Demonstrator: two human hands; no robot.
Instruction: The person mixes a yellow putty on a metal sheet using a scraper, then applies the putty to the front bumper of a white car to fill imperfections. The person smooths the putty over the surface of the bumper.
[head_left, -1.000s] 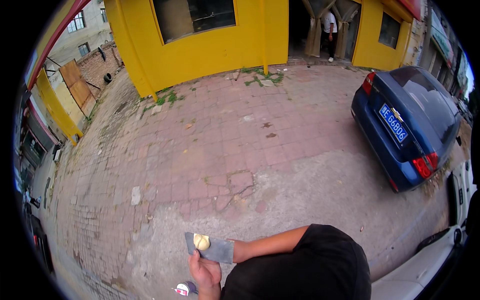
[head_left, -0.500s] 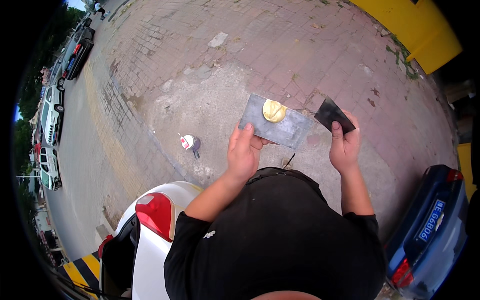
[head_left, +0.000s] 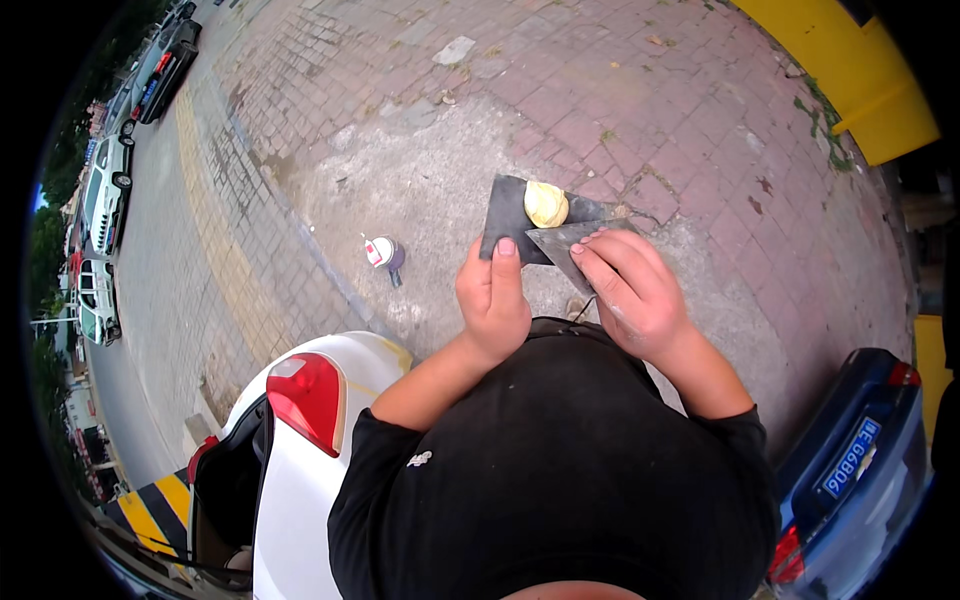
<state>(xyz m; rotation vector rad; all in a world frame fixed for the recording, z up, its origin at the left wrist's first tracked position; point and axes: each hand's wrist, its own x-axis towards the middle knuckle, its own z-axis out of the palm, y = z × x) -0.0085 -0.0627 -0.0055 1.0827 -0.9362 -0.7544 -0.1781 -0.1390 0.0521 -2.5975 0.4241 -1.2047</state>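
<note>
My left hand (head_left: 494,302) grips a flat, dark grey rectangular plate (head_left: 506,207) by its near left corner, thumb on top. On the plate sits a rounded lump of pale yellow putty (head_left: 545,204). My right hand (head_left: 642,290) holds a thin grey scraper blade (head_left: 562,247), fingers spread along its upper face. The blade lies over the near right part of the plate, its pointed left corner just below the putty. Whether blade and plate touch cannot be made out. The right thumb is mostly hidden.
A small can (head_left: 384,253) with a white and red top stands on the pavement to the left. A white car with a red tail light (head_left: 306,402) is close at my left. A dark blue car (head_left: 835,455) stands to the right, a yellow metal body (head_left: 850,75) at far right.
My right hand has swung left and turned over, bringing the scraper blade from beside the plate onto it. The plate has tilted slightly and looks darker.
</note>
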